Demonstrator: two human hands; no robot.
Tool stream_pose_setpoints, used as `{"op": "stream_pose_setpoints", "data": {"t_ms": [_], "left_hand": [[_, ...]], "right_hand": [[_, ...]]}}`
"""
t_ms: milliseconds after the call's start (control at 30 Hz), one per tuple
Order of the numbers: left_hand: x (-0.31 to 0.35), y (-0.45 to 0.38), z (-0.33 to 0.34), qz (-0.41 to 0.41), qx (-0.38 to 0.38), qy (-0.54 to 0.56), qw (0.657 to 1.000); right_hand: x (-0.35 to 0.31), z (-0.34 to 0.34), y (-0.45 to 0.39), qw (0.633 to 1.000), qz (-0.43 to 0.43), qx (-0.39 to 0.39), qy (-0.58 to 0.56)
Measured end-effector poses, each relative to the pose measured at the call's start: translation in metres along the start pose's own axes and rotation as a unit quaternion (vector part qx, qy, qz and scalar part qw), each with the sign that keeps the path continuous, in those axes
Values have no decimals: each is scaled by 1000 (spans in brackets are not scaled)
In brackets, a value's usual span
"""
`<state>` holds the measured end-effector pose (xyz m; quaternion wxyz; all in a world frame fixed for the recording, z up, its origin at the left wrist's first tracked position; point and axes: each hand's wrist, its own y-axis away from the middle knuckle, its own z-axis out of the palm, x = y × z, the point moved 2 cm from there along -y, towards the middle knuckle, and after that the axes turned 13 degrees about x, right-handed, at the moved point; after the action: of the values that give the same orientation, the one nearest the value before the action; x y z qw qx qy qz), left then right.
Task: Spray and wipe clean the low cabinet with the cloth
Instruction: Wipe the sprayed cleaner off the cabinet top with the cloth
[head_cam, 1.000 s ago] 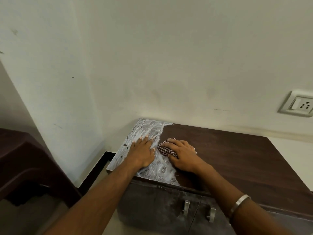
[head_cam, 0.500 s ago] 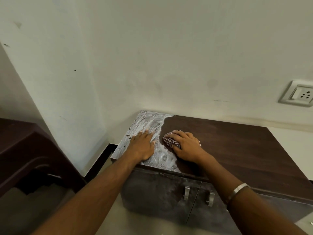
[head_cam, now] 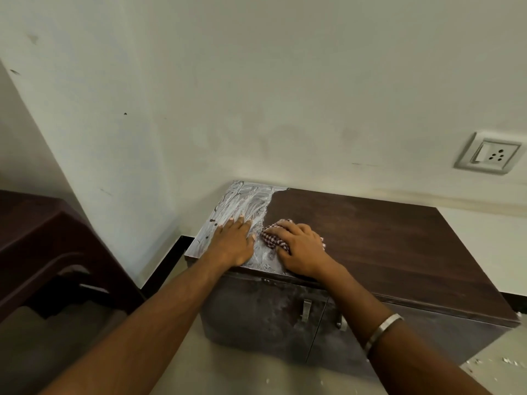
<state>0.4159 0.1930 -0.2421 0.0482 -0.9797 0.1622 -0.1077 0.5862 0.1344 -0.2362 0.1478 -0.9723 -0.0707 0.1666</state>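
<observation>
We press the checked cloth [head_cam: 275,240] flat under our right hand [head_cam: 301,250] at the foam's [head_cam: 248,208] edge on the low cabinet [head_cam: 370,238] — left hand [head_cam: 232,245] spread, empty, on the foam. Best overlap strokes toward the corner — firm, even pressure.

Most of the checked cloth [head_cam: 274,240] under the right hand [head_cam: 301,249]; cabinet's [head_cam: 370,238] right corner past the frame edge.
</observation>
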Motion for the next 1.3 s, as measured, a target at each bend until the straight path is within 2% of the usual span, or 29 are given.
{"op": "stream_pose_setpoints", "data": {"t_ms": [167, 367, 567, 767, 933, 1167, 1300], "left_hand": [[-1, 6, 0, -2, -1, 9, 1000], [-7, 15, 1, 4, -1, 8, 1000], [-7, 21, -2, 10, 2, -5, 1000], [-9, 30, -4, 3, -1, 0, 1000], [-9, 33, -7, 1, 4, 1, 1000], [-30, 41, -10, -12, 4, -4, 1000], [-39, 42, -13, -21, 10, -8, 1000]], "right_hand": [[2, -3, 24, 999, -36, 0, -28], [-6, -3, 16, 1000, 2, 7, -3], [-8, -3, 41, 999, -44, 3, -27], [-17, -6, 35, 1000, -8, 5, -10], [-29, -2, 52, 998, -65, 2, -13], [-30, -3, 41, 999, -34, -11, -10], [-51, 8, 42, 997, -73, -20, -17]]}}
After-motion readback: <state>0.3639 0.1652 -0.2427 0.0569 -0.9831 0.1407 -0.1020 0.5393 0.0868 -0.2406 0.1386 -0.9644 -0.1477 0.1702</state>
